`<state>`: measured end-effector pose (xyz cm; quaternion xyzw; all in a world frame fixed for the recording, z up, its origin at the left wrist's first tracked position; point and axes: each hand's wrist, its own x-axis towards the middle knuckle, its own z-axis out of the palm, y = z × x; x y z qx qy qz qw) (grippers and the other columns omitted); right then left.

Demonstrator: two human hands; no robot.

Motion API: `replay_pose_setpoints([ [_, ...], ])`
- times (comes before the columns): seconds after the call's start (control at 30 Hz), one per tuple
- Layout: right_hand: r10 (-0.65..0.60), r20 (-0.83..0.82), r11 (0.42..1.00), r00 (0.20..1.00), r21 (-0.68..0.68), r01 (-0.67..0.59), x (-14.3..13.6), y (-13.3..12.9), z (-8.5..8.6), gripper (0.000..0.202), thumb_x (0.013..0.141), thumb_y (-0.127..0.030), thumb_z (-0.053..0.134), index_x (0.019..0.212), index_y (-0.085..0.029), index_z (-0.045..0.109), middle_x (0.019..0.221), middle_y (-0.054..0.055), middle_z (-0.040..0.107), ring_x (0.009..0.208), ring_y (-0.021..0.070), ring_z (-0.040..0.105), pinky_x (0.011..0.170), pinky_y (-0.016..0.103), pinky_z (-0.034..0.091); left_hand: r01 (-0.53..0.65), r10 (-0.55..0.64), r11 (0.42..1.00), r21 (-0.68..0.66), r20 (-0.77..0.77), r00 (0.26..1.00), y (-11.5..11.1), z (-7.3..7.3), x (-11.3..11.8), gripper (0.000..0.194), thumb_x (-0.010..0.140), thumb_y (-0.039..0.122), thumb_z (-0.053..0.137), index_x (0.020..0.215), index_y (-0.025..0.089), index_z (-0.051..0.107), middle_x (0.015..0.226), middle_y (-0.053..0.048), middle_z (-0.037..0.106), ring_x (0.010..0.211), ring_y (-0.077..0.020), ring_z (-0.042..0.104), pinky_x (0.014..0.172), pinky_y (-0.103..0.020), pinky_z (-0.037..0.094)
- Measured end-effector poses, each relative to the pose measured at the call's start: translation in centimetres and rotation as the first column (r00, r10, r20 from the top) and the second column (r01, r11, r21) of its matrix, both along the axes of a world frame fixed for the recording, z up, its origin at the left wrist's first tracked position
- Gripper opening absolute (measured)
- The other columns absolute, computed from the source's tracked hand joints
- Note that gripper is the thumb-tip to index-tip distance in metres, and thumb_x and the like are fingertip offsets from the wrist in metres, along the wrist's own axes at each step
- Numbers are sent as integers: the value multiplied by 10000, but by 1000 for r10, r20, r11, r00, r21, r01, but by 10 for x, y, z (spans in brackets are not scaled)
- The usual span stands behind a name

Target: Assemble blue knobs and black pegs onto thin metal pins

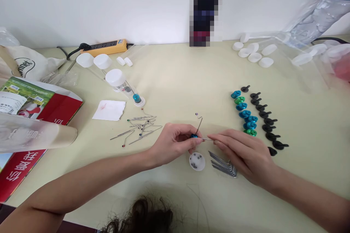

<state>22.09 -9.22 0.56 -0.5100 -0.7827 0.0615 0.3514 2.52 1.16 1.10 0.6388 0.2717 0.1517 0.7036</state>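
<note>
Head view — small, glossy blue piece (pixel 194 135) — thin bent metal rod (pixel 199 125).

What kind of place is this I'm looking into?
Probably a small-parts work table: blue and green pieces and black pieces are lined up in rows, and bent metal rods lie side by side near the right hand.

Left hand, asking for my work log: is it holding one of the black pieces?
No, the left hand holds a blue piece, while the black pieces lie on the table.
</note>
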Motion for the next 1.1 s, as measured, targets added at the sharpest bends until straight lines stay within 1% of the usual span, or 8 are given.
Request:
replay_pose_setpoints([
  [0.07, 9, -47, 995, 999, -96, -13, 1, 1, 1, 161, 934, -94, 439, 886, -168, 574, 732, 23, 584, 616, 112, 528, 532, 243, 419, 19, -19, 999, 43, -16, 1000, -2, 0, -1, 214, 823, 316, 621, 885, 123, 690, 658, -18, 596, 594, -110, 574, 605, -236, 501],
  [0.17, 10, -48, 981, 999, -194, -19, 3, 1, 1, 266, 958, -117, 384, 723, -184, 490, 602, -18, 471, 513, 94, 426, 463, 240, 338, 33, -31, 996, 80, -31, 999, -3, 0, -1, 210, 826, 307, 615, 885, 121, 693, 646, -18, 591, 585, -111, 569, 600, -239, 501],
  [0.23, -17, -28, 982, 999, -189, 11, 3, 1, -1, 216, 960, -139, 399, 779, -184, 508, 641, -15, 496, 514, 88, 430, 461, 232, 345, 22, -21, 998, 62, -23, 1000, -2, 0, 0, 205, 823, 305, 620, 884, 123, 692, 651, -16, 591, 588, -108, 568, 605, -236, 503],
  [0.3, -77, 17, 992, 997, -96, 79, 2, -1, -4, 75, 941, -163, 472, 958, -178, 544, 783, 17, 577, 566, 90, 492, 493, 227, 393, -7, 7, 1000, 11, -4, 1000, 0, 0, 0, 203, 817, 311, 629, 876, 125, 687, 677, -18, 598, 598, -103, 570, 612, -231, 506],
  [0.43, -164, 175, 981, 971, 128, 143, 2, -4, -10, 306, 868, -85, 569, 1150, -202, 553, 965, 60, 624, 749, 140, 601, 624, 259, 475, -36, 37, 997, -63, 13, 999, 4, 2, 1, 193, 801, 309, 651, 851, 126, 681, 691, -13, 597, 599, -90, 567, 614, -218, 509],
  [0.6, -92, 186, 980, 978, 193, 55, 6, -5, -8, 414, 828, 26, 549, 1179, -190, 588, 926, 66, 629, 794, 163, 605, 657, 287, 482, 2, -1, 998, -58, 13, 1000, 4, 2, 1, 183, 801, 296, 653, 856, 124, 683, 682, -9, 595, 598, -94, 586, 620, -221, 509],
  [0.93, -13, 112, 993, 994, 121, -1, 3, -2, -4, 327, 865, -17, 535, 1144, -180, 586, 804, 29, 618, 655, 121, 548, 562, 251, 427, -21, 22, 997, -78, 13, 1000, 1, -2, 2, 210, 759, 264, 700, 912, 120, 700, 801, -50, 664, 628, -101, 602, 659, -249, 541],
  [1.1, 23, -21, 997, 1000, -68, -25, 2, -3, -1, 250, 913, -82, 487, 1115, -190, 586, 633, -27, 508, 512, 91, 441, 447, 224, 333, -24, 24, 1000, -11, 28, 999, -2, -3, 1, 207, 756, 272, 703, 901, 124, 702, 769, -39, 655, 625, -110, 602, 657, -262, 554],
])
